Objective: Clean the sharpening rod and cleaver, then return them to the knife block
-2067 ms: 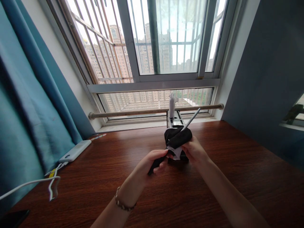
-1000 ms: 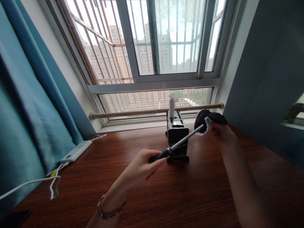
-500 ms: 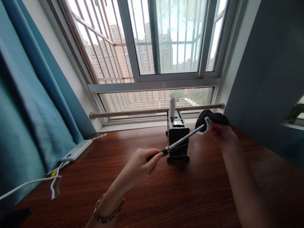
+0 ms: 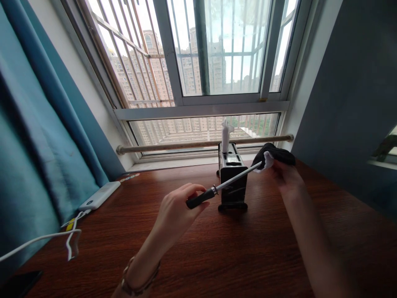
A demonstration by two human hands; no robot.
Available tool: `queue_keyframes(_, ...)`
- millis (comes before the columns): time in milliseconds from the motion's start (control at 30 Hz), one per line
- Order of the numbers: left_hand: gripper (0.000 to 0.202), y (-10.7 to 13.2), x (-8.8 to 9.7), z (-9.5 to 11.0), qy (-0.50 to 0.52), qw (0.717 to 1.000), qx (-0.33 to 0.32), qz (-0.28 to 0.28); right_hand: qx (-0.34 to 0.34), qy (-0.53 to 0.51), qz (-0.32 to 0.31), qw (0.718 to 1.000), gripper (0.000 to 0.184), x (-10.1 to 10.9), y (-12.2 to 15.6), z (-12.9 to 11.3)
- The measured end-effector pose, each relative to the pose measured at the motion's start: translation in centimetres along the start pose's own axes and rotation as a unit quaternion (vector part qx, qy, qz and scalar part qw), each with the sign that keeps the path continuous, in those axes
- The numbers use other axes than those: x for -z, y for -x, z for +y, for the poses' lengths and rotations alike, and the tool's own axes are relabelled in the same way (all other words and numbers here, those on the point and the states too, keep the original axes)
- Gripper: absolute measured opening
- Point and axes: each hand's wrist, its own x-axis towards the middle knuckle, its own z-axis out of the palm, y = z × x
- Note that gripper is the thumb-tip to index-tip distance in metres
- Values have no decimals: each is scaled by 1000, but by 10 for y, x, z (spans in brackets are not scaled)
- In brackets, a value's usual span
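Observation:
My left hand grips the black handle of a honing steel between thumb and fingers, with the index finger raised slightly. The thin metal rod slants up to the right, in front of the knife block. Bunched in my right hand is a black cloth with a white part. The rod's tip meets the cloth's left side; whether the cloth wraps it I cannot tell. Behind the rod stands the black knife block, with slots in its top. A white upright object rises at its back end.
The brown wooden table reaches the window. A white power bank with white cables lies at left beside the blue curtain. A dark flat object is at the lower left edge. A rail crosses the window.
The honing steel has shifted a little to the left and its handle now shows more between my left fingers. My right hand and the cloth have also moved slightly left.

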Motion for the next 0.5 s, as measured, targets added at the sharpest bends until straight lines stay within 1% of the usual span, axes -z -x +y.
queue_keyframes(100, 13, 0, 1, 5, -48, 999, -4, 24, -30, 0, -17, 999, 28, -8, 9, 5)
queue_keyframes(200, 10, -1, -4, 7, -53, 998, -2, 32, -69, -9, -36, 997, 30, -17, 19, 10)
queue_keyframes(300, 6, -1, -10, 8, -10, 1000, -8, 12, -103, -12, -61, 993, 31, -27, 34, 18)
queue_keyframes(367, 8, -1, -14, 8, 23, 1000, -9, -7, -123, 1, -91, 988, 30, -35, 47, 23)
queue_keyframes(500, 15, -2, -16, 11, 43, 999, -3, -30, -138, 66, -163, 975, 28, -48, 75, 35)
